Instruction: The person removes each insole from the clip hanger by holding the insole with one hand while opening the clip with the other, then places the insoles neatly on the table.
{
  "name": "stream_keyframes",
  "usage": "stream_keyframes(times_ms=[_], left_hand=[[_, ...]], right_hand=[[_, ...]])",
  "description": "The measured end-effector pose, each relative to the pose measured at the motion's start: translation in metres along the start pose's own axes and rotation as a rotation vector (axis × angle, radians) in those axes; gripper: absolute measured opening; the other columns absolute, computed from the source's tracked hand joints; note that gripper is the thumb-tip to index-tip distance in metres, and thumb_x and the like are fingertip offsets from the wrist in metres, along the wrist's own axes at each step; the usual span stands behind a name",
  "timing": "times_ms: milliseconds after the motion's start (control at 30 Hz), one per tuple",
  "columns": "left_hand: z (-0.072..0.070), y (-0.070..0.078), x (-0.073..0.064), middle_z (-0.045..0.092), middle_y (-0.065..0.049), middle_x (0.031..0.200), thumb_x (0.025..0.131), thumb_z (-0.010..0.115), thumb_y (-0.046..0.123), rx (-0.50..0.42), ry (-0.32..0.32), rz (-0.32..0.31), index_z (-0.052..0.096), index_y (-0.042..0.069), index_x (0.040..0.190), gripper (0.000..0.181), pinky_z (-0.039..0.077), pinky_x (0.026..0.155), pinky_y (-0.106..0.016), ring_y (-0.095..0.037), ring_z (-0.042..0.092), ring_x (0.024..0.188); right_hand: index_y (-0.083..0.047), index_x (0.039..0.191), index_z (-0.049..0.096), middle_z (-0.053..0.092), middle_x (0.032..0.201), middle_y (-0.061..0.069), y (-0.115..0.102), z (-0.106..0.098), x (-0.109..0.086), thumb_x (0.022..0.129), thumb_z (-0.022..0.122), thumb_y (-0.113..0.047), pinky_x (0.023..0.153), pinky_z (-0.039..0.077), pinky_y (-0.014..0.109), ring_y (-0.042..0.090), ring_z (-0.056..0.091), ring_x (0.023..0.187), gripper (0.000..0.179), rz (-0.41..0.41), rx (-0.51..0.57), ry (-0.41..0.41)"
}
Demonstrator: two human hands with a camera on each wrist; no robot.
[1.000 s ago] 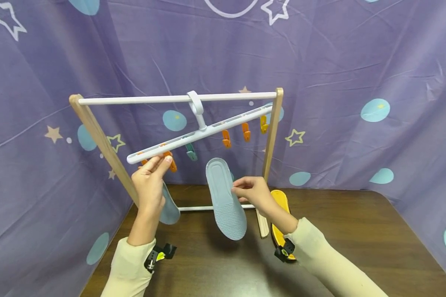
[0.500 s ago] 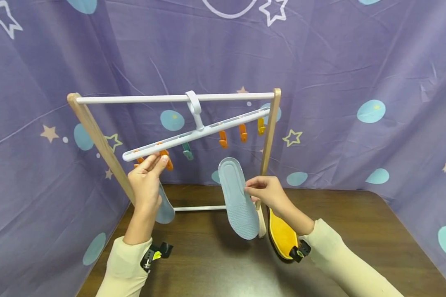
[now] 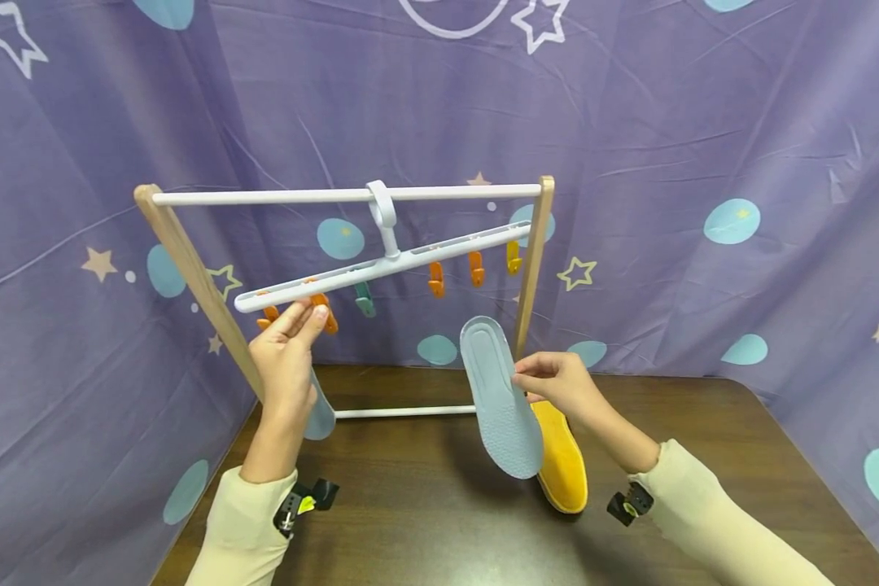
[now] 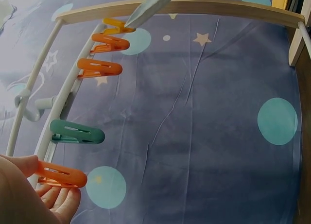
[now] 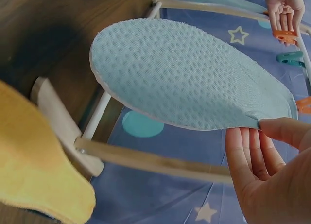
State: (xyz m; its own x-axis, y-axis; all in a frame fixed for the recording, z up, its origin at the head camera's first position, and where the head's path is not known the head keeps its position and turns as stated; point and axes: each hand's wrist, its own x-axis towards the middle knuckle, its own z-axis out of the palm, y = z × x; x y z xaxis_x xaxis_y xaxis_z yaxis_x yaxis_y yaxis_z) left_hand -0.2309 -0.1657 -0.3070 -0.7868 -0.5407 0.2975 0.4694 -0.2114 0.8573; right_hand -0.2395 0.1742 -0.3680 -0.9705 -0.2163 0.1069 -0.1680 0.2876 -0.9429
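With thumb and fingers, my left hand (image 3: 284, 366) pinches an orange clip (image 3: 325, 314) on the white hanger (image 3: 410, 259). The left wrist view shows thumb and fingers on either side of that orange clip (image 4: 63, 175). My right hand (image 3: 562, 387) pinches a light blue insole (image 3: 500, 399) by its edge, the textured wide end pointing down. The right wrist view shows the insole (image 5: 165, 73) from its textured side, thumb on top and fingers beneath. Behind my left hand a second blue insole (image 3: 321, 413) hangs at the hanger's low left end, its upper part hidden.
The hanger hooks over the white top bar (image 3: 264, 197) of a wooden-sided rack (image 3: 198, 281). A green clip (image 3: 365, 299), orange clips (image 3: 436, 279) and a yellow clip (image 3: 513, 257) dangle from it. A yellow sole-shaped piece (image 3: 566, 472) lies on the brown table (image 3: 425, 521).
My right hand has carried the blue insole to the right, away from the hanger's middle. The hanger's tilt has lessened slightly; my left hand has kept its pinch on the orange clip.
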Motion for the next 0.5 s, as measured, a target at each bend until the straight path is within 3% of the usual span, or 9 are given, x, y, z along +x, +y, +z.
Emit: stream_keyframes(times_ms=[200, 500], left_hand=[[0.0, 0.0, 0.001, 0.076, 0.013, 0.083, 0.09, 0.07, -0.009, 0.019, -0.011, 0.003, 0.061, -0.016, 0.127, 0.039, 0.057, 0.082, -0.012, 0.001, 0.071, 0.084], [0.001, 0.0, 0.001, 0.076, 0.01, 0.084, 0.089, 0.069, -0.01, -0.015, 0.007, -0.002, 0.059, -0.018, 0.128, 0.04, 0.057, 0.081, -0.012, -0.001, 0.071, 0.085]], right_hand=[[0.009, 0.109, 0.071, 0.076, 0.099, 0.014, 0.003, -0.018, -0.007, 0.093, 0.074, -0.01, 0.078, 0.065, 0.038, 0.011, 0.069, 0.085, 0.026, 0.028, -0.024, 0.007], [0.013, 0.115, 0.067, 0.074, 0.093, 0.005, 0.015, -0.046, -0.016, 0.095, 0.073, -0.013, 0.078, 0.064, 0.034, 0.008, 0.067, 0.081, 0.034, 0.046, -0.005, 0.027]])
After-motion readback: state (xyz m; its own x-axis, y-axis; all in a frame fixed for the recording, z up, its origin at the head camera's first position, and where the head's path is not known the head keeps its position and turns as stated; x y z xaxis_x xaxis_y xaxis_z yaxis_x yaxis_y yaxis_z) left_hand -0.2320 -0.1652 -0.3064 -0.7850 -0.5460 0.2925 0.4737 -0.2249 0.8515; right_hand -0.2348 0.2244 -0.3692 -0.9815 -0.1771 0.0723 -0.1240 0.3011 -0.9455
